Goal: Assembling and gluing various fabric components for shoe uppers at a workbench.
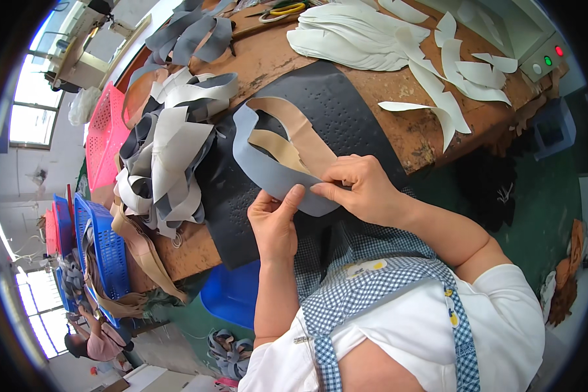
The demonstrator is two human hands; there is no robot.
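Two hands, one looped band [268, 173], blue-grey and tan, on one black mat [356, 108]; one pair of yellow-handled scissors [287, 10] up top, one pink basket [104, 134] at far left; the pale cut pieces [353, 39] and the pile of strips [176, 144] overlap too much to count; left hand [274, 219] pinching the band's near side between thumb and fingers, right hand [362, 189] pinching just beside it; the loop stretches away beyond both grips, above the mat, leaning towards the left; the pile crowds the mat's left edge, so it's tight there; to the right, bare mat, then a strip of bare table [389, 88] before the pale pieces; plenty of room that side!
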